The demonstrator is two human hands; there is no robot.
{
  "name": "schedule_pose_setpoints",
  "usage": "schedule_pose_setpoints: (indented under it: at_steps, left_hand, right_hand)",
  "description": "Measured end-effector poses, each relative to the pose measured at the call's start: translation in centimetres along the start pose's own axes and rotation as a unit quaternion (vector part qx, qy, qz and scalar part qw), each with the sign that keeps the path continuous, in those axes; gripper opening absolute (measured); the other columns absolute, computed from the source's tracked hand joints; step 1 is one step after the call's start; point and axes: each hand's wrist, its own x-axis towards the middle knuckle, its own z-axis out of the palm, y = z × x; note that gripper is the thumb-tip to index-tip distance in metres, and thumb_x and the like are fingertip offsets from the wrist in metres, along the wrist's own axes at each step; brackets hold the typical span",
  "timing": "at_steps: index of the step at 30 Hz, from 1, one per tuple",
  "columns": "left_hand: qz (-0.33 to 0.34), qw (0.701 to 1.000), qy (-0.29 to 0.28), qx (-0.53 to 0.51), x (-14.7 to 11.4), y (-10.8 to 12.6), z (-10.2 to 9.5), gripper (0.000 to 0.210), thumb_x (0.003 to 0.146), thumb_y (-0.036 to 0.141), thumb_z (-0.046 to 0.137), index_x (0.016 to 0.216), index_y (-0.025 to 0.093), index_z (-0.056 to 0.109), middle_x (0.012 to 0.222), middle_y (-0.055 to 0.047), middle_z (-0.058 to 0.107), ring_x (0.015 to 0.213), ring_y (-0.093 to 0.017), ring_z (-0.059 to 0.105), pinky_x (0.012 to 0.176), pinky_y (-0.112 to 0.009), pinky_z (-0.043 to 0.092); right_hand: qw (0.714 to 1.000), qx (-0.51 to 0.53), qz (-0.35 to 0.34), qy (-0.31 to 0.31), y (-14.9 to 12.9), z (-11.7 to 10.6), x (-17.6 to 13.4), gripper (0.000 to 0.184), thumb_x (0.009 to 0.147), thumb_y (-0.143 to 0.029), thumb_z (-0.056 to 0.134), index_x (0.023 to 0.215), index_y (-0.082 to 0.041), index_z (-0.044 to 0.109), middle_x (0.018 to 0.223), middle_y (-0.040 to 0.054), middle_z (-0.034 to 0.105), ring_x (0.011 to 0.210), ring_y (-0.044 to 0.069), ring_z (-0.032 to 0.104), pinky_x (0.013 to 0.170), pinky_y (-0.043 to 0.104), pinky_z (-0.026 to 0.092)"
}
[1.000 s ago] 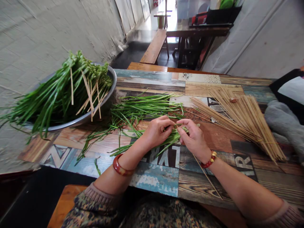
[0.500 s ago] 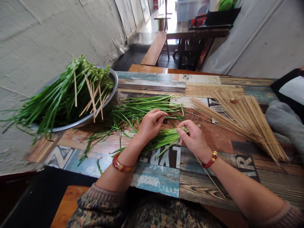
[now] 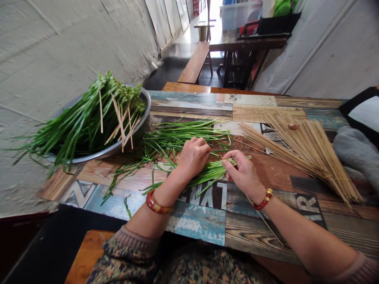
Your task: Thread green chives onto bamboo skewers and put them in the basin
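My right hand (image 3: 243,170) pinches a thin bamboo skewer (image 3: 271,228) beside the pale stem ends of a small bunch of garlic chives (image 3: 217,169). The tip of the skewer pokes out past the thumb and forefinger, and its long end trails toward the table's near edge. Over the leafy part of that bunch, my left hand (image 3: 194,156) is closed with its fingers curled down on the chives; the fingertips are hidden. Just beyond both hands lies a loose spread of chives (image 3: 186,132).
At the left stands a metal bowl (image 3: 146,106) heaped with chives (image 3: 83,114) that have bamboo skewers through them. A fanned pile of bamboo skewers (image 3: 314,146) lies at the right, near a grey fuzzy object (image 3: 353,146). Behind are a bench (image 3: 195,63) and another table (image 3: 248,44).
My left hand has turned knuckles-up and come down over the bunch, its fingers now curled under. My right hand keeps its pinch in nearly the same spot. The view has shifted slightly.
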Motion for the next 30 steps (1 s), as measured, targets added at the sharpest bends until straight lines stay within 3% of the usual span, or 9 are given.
schedule_pose_setpoints:
  at_steps: [3,10,30]
  left_hand:
    - [-0.024,0.996,0.032,-0.084,0.1,0.2,-0.2,0.008,0.082,0.015,0.055,0.077,0.017,0.061,0.084,-0.005,0.062,0.081,-0.017,0.053,0.075,-0.030,0.040]
    - [-0.041,0.966,0.054,-0.250,-0.1,1.0,0.0,0.009,0.083,0.012,0.054,0.083,0.015,0.063,0.076,-0.002,0.062,0.069,-0.011,0.056,0.064,-0.022,0.042]
    - [-0.048,0.962,0.057,-0.261,-0.2,1.8,-0.2,0.010,0.078,0.008,0.058,0.073,0.014,0.064,0.068,-0.001,0.061,0.064,-0.010,0.054,0.058,-0.021,0.039]
  right_hand:
    - [1.000,0.000,0.003,-0.002,-0.1,0.0,0.0,0.023,0.086,-0.035,0.054,0.099,-0.016,0.057,0.078,0.0007,0.062,0.045,0.009,0.058,0.043,0.021,0.043]
    - [1.000,0.001,0.015,-0.014,-0.3,-0.1,-0.1,0.027,0.088,-0.035,0.053,0.103,-0.016,0.063,0.058,-0.0029,0.059,0.044,0.011,0.058,0.043,0.020,0.042]
    - [1.000,-0.002,0.012,-0.010,-0.2,-0.1,-0.1,0.027,0.087,-0.035,0.054,0.103,-0.017,0.065,0.053,-0.0036,0.058,0.042,0.011,0.055,0.042,0.021,0.042]
